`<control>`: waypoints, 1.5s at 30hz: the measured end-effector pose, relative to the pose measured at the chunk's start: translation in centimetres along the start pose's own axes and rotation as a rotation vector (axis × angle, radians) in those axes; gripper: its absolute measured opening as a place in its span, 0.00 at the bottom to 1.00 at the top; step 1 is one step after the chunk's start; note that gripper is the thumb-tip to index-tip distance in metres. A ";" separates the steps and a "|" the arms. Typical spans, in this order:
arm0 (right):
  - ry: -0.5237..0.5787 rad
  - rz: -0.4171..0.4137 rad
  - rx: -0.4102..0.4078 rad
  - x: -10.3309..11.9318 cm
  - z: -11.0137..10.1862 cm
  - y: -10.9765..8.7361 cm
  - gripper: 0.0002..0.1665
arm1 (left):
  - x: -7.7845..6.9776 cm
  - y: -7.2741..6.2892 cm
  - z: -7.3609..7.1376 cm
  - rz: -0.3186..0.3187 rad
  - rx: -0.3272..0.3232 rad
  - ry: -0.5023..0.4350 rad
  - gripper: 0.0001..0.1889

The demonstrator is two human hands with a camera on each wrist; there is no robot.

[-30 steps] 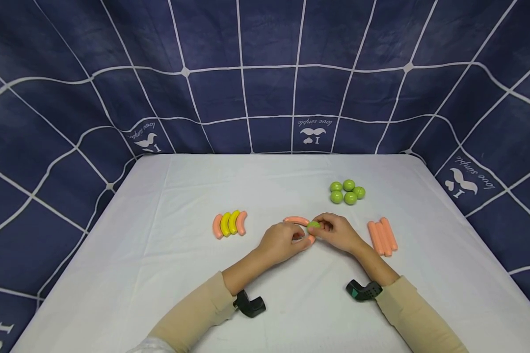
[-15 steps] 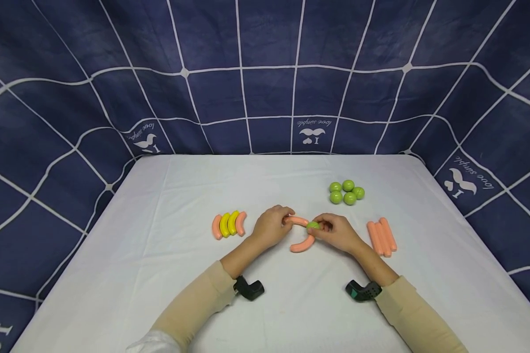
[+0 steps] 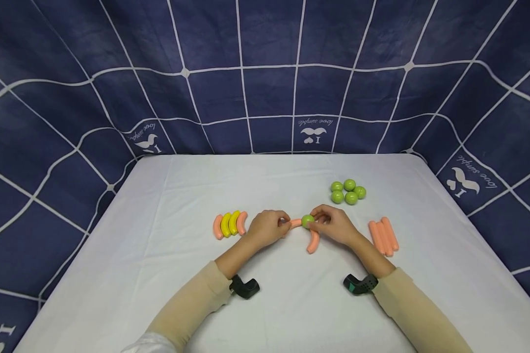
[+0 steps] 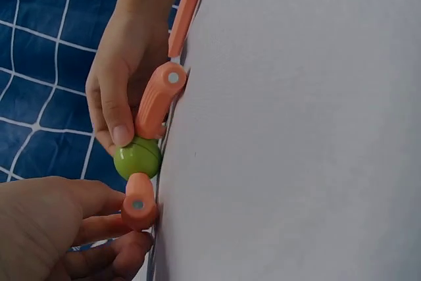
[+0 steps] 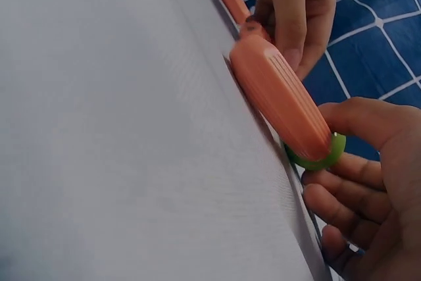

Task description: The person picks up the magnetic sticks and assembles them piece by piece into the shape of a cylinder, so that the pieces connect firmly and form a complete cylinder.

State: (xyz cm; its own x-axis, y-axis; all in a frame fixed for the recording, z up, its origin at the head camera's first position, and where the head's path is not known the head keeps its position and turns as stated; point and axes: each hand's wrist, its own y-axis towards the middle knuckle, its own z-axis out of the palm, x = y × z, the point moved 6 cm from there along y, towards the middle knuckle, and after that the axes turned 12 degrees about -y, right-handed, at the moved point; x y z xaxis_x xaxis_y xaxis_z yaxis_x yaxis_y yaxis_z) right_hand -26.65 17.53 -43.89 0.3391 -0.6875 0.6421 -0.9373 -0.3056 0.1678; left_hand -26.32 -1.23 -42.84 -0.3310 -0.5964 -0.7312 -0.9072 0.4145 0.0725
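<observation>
Two curved orange magnetic sticks meet at a green ball (image 3: pixel 307 220) near the middle of the table. My left hand (image 3: pixel 269 227) pinches the free end of the left curved orange stick (image 4: pixel 139 207) between thumb and fingers. My right hand (image 3: pixel 334 223) holds the green ball between its thumb and fingers, from the right. Toward me hangs the other curved orange stick (image 3: pixel 312 242), touching the ball at one end and not held at its far end. In the right wrist view that same stick (image 5: pixel 283 100) covers most of the ball.
Left of my hands lie curved orange and yellow sticks (image 3: pixel 230 224) side by side. Several loose green balls (image 3: pixel 349 191) sit beyond my right hand. Straight orange sticks (image 3: pixel 383 237) lie at the right. All rest on a white-covered table (image 3: pixel 181 196), with blue checked cloth behind.
My left hand has gone from the nearer curved stick to the farther one and shifted it left. The ball has moved slightly left and away, in my right hand; the nearer stick has turned.
</observation>
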 end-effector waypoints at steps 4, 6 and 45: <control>0.022 -0.032 0.019 0.4 0.2 0.7 0.15 | 0.0 -0.4 -0.2 -0.024 0.036 0.005 0.14; 0.029 -0.051 0.035 0.6 0.4 1.0 0.15 | -0.1 -0.7 -0.3 -0.026 0.045 0.021 0.14; -0.038 -0.133 0.108 1.8 1.5 2.9 0.12 | -0.7 -0.7 -0.4 0.167 0.097 0.026 0.17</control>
State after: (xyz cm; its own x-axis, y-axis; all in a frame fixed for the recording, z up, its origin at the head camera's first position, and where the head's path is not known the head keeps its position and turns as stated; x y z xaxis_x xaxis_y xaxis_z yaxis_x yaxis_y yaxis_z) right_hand -28.60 14.41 -43.41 0.4641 -0.6604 0.5903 -0.8706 -0.4630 0.1665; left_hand -25.57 -1.37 -42.10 -0.4823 -0.5313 -0.6965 -0.8104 0.5725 0.1244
